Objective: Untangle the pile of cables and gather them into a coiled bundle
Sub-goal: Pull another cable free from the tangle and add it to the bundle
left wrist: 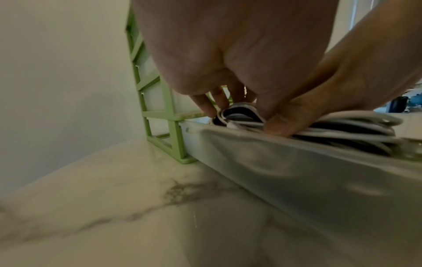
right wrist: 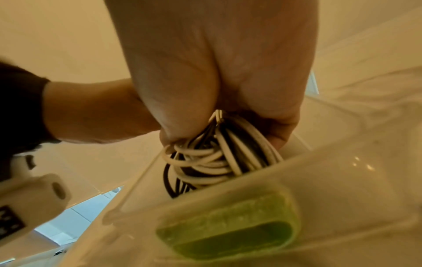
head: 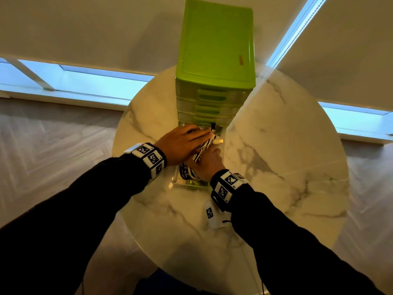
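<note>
A coiled bundle of white and black cables (head: 202, 149) lies in the pulled-out bottom drawer (head: 191, 184) of a green drawer unit (head: 217, 50). My left hand (head: 187, 143) lies over the top of the bundle. In the left wrist view its fingertips (left wrist: 209, 110) curl down past the far end of the coil (left wrist: 342, 126). My right hand (head: 209, 162) grips the near end of the bundle. In the right wrist view its fingers (right wrist: 278, 133) wrap the looped strands (right wrist: 212, 159). A USB plug (head: 219, 141) sticks out to the right of the bundle.
The unit stands at the back of a round marble table (head: 276, 156), its upper drawers closed. The translucent drawer wall (left wrist: 297, 171) and its green handle (right wrist: 228, 234) are close to my wrists. A small white tagged device (head: 210, 213) lies on the table under my right forearm.
</note>
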`<act>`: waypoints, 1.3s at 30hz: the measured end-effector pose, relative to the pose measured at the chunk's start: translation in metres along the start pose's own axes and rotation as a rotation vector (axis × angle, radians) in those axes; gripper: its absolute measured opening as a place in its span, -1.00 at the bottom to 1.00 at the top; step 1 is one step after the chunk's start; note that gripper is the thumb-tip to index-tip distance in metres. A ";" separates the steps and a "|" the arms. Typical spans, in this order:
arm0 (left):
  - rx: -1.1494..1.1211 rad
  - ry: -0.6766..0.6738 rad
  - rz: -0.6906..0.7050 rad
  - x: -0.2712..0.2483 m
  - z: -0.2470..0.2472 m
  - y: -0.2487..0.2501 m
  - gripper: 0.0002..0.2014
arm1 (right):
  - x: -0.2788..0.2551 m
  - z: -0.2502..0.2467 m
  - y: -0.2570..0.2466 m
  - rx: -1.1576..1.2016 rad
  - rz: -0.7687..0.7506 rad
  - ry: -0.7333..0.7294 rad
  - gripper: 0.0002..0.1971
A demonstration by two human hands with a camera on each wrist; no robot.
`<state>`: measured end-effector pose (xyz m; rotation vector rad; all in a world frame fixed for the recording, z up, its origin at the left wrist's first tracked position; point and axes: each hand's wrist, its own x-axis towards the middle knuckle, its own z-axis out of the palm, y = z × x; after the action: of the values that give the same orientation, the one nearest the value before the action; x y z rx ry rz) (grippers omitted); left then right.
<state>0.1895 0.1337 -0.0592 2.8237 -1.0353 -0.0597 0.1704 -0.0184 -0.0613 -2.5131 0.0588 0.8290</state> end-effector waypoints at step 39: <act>-0.558 0.275 -0.439 -0.009 0.014 -0.010 -0.72 | -0.033 -0.003 0.040 -0.601 -0.659 0.000 0.12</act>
<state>0.1881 0.1452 -0.0742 2.3927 -0.2681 -0.0018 0.1377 -0.0582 -0.0582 -2.7670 -1.1030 0.6154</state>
